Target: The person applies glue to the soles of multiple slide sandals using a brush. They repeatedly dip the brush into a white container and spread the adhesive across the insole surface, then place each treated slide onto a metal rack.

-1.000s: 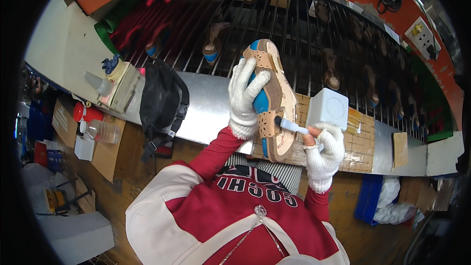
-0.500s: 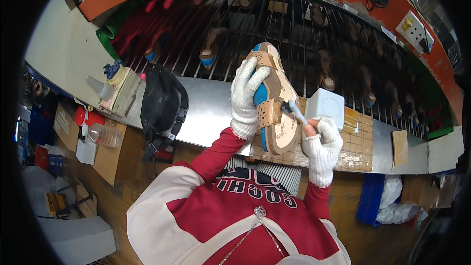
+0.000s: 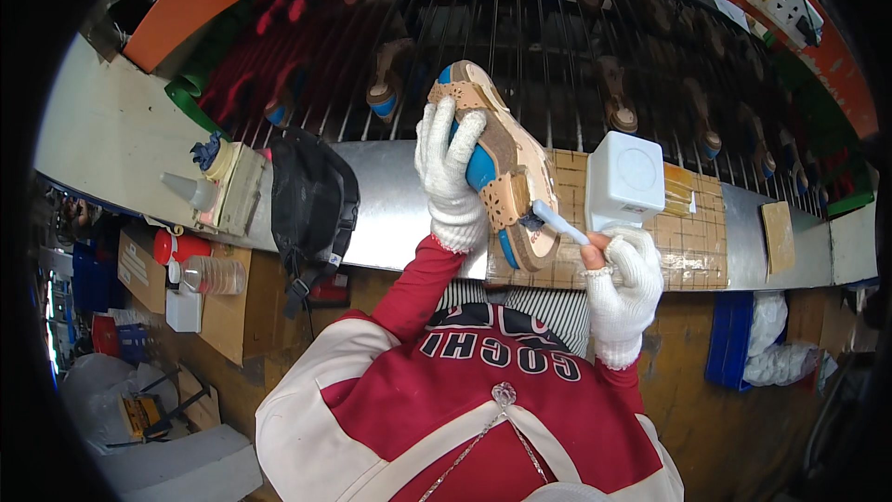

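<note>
A tan sandal (image 3: 506, 192) with perforated straps sits on a blue shoe last (image 3: 480, 168), tilted on its side over the front of the bench. Wrapped round its outer side is my left hand (image 3: 449, 160), in a white knit glove. My right hand (image 3: 627, 288), also gloved but with bare fingertips showing, pinches the end of a light-blue toothbrush-like brush (image 3: 560, 223). The brush's dark head lies against the inner edge of the sandal's heel-side strap. Beside my right hand stands a white square container (image 3: 624, 178) on a taped cardboard sheet (image 3: 567, 263).
Beyond the bench, a rack of metal rods (image 3: 520, 65) carries several sandals on lasts. A black waist bag (image 3: 314, 195) lies on the bench to the left, near a holder (image 3: 228, 188) with a grey cone. A clear bottle (image 3: 214, 275) stands lower left; a blue crate (image 3: 729, 339) sits lower right.
The sandal has turned so that its inner face shows less, and its toe points further left. My right hand and the brush's handle have moved slightly right. The whole view has shifted a little.
</note>
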The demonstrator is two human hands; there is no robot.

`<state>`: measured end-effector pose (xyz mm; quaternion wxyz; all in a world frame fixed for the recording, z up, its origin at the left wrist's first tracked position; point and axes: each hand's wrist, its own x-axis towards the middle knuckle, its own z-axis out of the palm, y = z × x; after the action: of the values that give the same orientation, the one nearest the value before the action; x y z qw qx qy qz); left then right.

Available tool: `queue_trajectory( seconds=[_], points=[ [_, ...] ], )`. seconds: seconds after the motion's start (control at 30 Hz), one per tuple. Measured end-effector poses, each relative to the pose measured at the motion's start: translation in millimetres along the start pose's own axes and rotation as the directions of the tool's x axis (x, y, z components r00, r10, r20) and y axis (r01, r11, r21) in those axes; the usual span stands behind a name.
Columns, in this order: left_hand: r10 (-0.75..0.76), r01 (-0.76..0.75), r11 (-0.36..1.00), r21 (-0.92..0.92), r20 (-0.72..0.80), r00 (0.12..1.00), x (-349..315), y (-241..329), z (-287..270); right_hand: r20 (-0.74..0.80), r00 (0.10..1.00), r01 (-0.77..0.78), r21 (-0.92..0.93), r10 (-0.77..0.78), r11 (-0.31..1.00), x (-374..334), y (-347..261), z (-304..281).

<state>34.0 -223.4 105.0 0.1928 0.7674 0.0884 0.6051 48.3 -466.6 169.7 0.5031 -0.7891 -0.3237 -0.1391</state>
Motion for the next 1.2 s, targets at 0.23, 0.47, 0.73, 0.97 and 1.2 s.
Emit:
queue_trajectory(
  seconds=[0.23,0.47,0.73,0.97,1.2],
  points=[
    [0.011,-0.013,0.999,-0.038,-0.047,0.999,-1.2,-12.2,4.4,-0.062,0.969,0.240,-0.004,-0.240,0.971,-2.1,-1.8,5.9],
    [-0.109,0.101,0.970,-0.220,-0.027,0.994,-8.0,-19.4,13.1,-0.043,0.970,0.237,-0.008,-0.238,0.971,-5.2,-0.1,7.9],
    [-0.306,0.318,0.730,-0.605,0.127,0.944,-14.7,-12.9,18.4,-0.112,0.924,0.340,-0.198,-0.366,0.919,-10.2,6.4,2.8],
    [-0.310,0.348,0.670,-0.656,0.178,0.934,-12.0,-5.0,26.3,-0.062,0.902,0.417,-0.142,-0.428,0.898,6.7,-6.0,3.2],
    [-0.319,0.460,0.362,-0.811,0.356,0.878,-10.4,4.7,13.7,0.066,0.869,0.494,-0.124,-0.490,0.860,5.2,-8.9,-1.9]
  ],
)
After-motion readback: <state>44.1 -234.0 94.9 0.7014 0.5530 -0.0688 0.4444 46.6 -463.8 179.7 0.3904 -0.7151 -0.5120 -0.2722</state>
